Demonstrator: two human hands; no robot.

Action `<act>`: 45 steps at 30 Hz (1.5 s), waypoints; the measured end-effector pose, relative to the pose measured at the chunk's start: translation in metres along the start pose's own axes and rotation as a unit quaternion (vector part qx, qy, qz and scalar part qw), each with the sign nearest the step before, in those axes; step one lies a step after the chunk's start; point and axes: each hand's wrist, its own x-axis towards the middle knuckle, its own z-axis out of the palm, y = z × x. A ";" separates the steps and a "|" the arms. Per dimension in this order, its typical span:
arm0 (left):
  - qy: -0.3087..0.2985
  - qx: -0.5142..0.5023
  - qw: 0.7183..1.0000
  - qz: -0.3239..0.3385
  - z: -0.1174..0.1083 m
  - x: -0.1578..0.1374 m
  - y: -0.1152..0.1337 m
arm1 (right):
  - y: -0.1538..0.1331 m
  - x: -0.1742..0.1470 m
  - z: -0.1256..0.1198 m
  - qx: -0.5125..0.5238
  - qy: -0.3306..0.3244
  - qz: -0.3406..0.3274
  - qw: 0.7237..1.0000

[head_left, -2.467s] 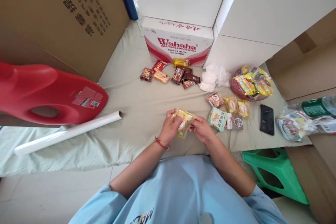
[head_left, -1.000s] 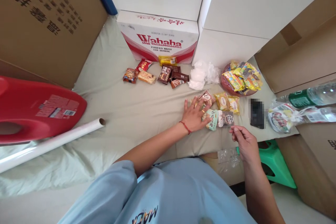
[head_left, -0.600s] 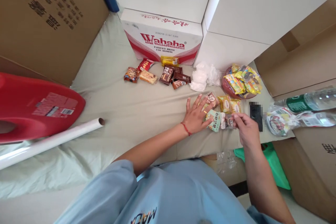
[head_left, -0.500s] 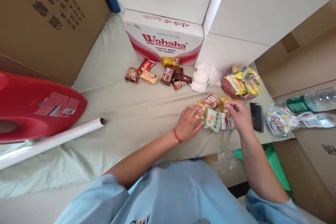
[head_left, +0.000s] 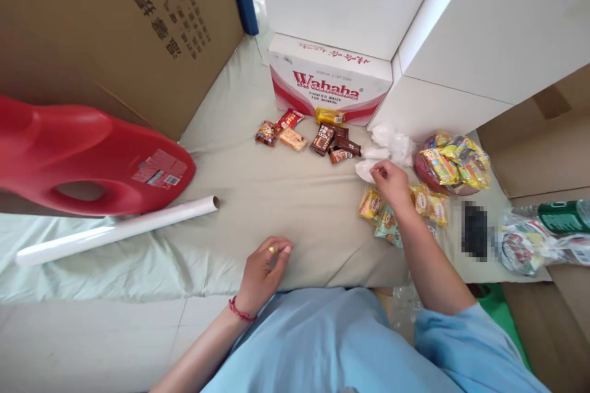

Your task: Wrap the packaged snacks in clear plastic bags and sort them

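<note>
left forearm (head_left: 205, 345): slants up and rightward from the lower edge of view | left hand (head_left: 262, 273): held low, fingers (head_left: 268, 244) loosely curled, thumb (head_left: 282, 261) extended toward their tips | right forearm (head_left: 431, 261): reaches farther forward, angled up and leftward | right hand (head_left: 391, 183): bent, thumb and fingertips drawn close together

Counts across the scene were as follows: two hands (head_left: 263, 273); one red jug (head_left: 124, 147); one white roll (head_left: 120, 228); one Wahaha carton (head_left: 322, 73); one red packet (head_left: 290, 118) at far centre; four brown packets (head_left: 322, 138); three visible yellow packets (head_left: 370, 202) around the right forearm; one green packet (head_left: 386, 225); one bowl (head_left: 426, 176), its contents uncounted.
</note>
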 end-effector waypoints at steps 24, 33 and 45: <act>-0.117 -0.238 0.954 -0.142 0.049 0.073 0.050 | -0.017 -0.136 -0.017 0.535 -0.017 0.223 0.815; 0.042 -0.155 0.987 -0.007 0.054 0.126 0.061 | 0.003 -0.151 -0.042 0.603 0.184 0.243 0.737; -0.203 -0.291 0.929 -0.106 0.077 0.060 0.063 | -0.035 -0.170 0.009 0.590 0.005 0.254 0.766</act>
